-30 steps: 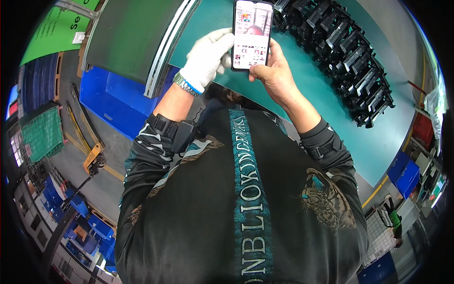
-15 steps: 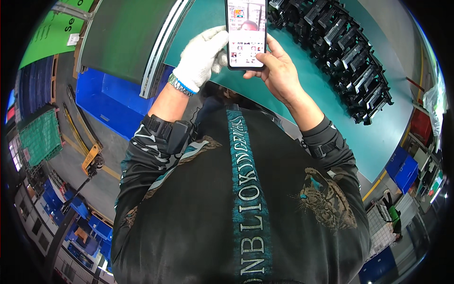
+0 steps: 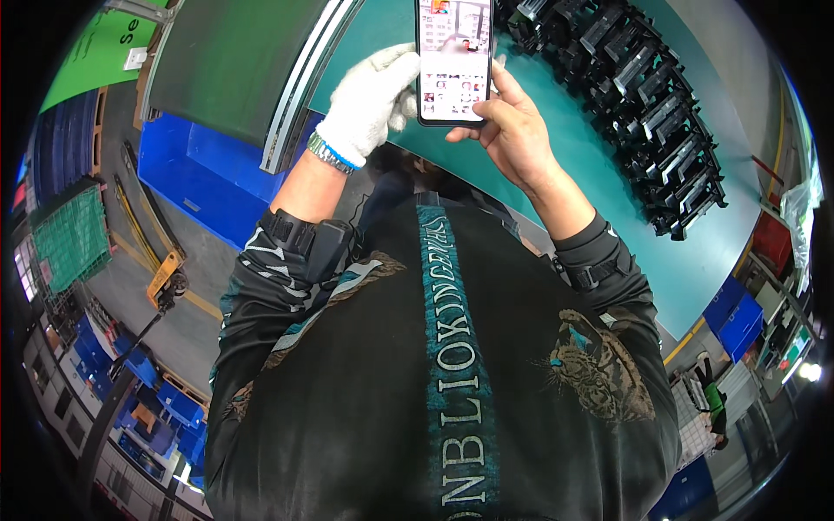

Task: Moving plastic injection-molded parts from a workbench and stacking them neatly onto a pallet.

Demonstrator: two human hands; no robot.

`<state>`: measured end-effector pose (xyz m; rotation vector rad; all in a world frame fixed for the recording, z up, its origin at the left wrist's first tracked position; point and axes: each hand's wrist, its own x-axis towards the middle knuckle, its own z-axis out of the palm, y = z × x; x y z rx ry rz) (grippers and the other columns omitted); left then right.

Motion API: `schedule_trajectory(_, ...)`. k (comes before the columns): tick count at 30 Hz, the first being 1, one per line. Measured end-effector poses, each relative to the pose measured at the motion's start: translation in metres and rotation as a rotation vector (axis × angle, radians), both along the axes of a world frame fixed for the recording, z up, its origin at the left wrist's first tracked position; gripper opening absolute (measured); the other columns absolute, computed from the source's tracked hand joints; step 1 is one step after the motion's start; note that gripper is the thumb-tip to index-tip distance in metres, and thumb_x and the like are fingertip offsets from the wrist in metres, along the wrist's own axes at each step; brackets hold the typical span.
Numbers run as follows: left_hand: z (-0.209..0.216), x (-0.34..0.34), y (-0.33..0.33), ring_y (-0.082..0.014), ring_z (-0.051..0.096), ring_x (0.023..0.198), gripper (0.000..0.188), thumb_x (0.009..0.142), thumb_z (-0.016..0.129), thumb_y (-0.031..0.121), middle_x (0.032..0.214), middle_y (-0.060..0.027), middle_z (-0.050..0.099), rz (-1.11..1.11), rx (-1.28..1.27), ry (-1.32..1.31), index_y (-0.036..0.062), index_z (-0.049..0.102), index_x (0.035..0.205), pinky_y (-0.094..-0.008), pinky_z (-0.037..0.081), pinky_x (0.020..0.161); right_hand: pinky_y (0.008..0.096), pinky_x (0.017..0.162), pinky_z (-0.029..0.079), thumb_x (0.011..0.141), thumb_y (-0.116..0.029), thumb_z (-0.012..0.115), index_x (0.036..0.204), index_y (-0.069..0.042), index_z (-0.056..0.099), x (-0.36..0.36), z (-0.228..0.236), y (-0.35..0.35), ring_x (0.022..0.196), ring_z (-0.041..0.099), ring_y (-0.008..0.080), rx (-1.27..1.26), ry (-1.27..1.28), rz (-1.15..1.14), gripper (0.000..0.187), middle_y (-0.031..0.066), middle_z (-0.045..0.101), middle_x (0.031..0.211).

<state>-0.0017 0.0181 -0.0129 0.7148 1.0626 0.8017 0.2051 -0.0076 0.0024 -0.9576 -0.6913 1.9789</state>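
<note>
I grip the phone [image 3: 454, 59] in both hands: gloved left hand [image 3: 372, 104] steadies behind, bare right hand [image 3: 511, 130] cradles below, screen facing me.

The premises were a factory floor. A long green workbench [image 3: 608, 200] carried rows of identical black parts [image 3: 647, 95]. Blue bins [image 3: 204, 178] stood beside it. A yellow pallet jack [image 3: 165, 278] sat on the grey, yellow-lined floor, near a green wire cage [image 3: 74, 239].

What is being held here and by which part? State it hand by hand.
A smartphone, screen lit. The bare right hand grips its lower right edge; the white-gloved left hand supports its left edge from behind.
</note>
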Motion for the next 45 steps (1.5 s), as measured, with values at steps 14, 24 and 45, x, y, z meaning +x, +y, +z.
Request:
schedule_trajectory(14,0.01,0.002,0.001,0.0023,0.045,0.049,0.033,0.104,0.052,0.032,0.079,0.0029,0.068,-0.051,0.065,0.124,0.0051,0.066,0.116,-0.0151,0.031,0.04,0.036,0.077,0.06,0.094,0.005,0.042,0.156,-0.007,0.029,-0.007,-0.005,0.001,0.106,0.067,0.0214,-0.01,-0.028,-0.012,0.064,0.0132,0.06,0.131)
schedule_trajectory(24,-0.006,-0.006,-0.006,-0.0011,0.054,0.054,0.042,0.1,0.059,0.029,0.088,0.0002,0.071,0.085,-0.028,0.013,0.0018,0.061,0.132,-0.0163,0.039,0.043,0.0324,0.075,0.06,0.094,0.003,0.048,0.156,-0.007,0.028,-0.014,-0.011,0.003,0.105,0.066,0.0181,-0.008,-0.067,0.028,0.066,0.0105,0.063,0.127)
schedule_trajectory(45,-0.063,-0.03,-0.018,-0.011,0.065,0.074,0.04,0.096,0.062,0.017,0.099,-0.0075,0.069,-0.069,-0.194,0.447,0.0021,0.06,0.134,-0.0256,0.057,0.063,0.0278,0.087,0.051,0.089,-0.02,0.071,0.131,0.002,0.06,-0.011,-0.108,-0.011,0.088,0.064,0.0154,0.111,-1.051,0.19,0.049,0.0111,0.07,0.105)
